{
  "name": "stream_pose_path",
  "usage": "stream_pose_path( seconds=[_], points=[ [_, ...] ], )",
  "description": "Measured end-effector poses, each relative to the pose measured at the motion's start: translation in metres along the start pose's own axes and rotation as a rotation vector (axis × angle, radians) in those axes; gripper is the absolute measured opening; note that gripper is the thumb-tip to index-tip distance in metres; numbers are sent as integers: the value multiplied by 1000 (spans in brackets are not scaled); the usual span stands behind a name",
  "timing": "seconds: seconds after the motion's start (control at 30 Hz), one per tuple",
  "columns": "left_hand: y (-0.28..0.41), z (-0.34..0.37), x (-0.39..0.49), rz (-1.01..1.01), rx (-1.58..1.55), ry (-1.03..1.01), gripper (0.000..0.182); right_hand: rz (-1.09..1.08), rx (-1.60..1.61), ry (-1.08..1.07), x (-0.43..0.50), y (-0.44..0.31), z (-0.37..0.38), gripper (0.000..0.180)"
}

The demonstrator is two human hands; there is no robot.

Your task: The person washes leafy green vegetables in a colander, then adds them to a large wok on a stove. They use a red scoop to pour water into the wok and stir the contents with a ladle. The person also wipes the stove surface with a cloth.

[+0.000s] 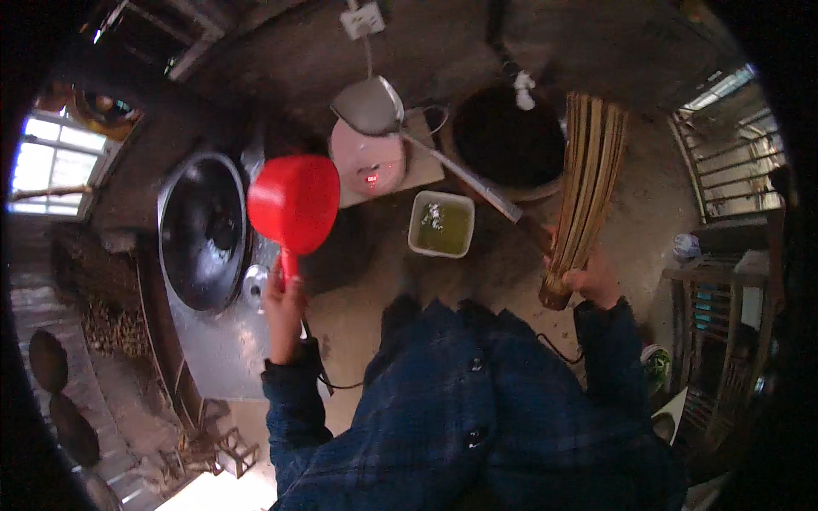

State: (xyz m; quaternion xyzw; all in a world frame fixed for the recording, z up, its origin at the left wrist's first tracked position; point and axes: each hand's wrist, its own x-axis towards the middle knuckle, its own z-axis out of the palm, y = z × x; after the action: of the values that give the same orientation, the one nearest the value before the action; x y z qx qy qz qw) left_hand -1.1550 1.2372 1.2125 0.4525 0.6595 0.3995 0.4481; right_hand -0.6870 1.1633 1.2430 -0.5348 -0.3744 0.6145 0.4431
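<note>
My left hand [285, 313] grips the handle of a red plastic water scoop [294, 199], whose cup points away from me beside the left wok. My right hand [593, 278] is closed around the bound base of a bamboo wok brush [586, 172], its splints fanning upward. The same hand seems to hold the dark handle of a metal wok turner [476, 181]; the brush partly hides that grip. The turner's blade [367, 105] overlaps a pink appliance [377, 155] with a lit red display. Below the turner, a squarish white tub [441, 225] contains greenish-yellow liquid.
A black wok [203, 239] sits at left on a metal-topped stove [220, 358]. Behind the turner's shaft is a large dark round pot or wok [508, 144]. A slatted wooden cabinet [709, 319] stands at right. A socket block [362, 21] hangs at the top.
</note>
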Motion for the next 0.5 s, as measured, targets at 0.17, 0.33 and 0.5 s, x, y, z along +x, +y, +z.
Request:
stream_pose_path(
  seconds=[0.17,0.33,0.5],
  points=[
    [-37,68,9,461,647,40,53,-39,79,140,-45,15,-20,89],
    [-54,95,32,572,674,121,56,-91,186,244,-81,27,-27,79],
    [-40,115,54,608,333,9,39,-109,200,378,-117,39,-43,75]
  ],
)
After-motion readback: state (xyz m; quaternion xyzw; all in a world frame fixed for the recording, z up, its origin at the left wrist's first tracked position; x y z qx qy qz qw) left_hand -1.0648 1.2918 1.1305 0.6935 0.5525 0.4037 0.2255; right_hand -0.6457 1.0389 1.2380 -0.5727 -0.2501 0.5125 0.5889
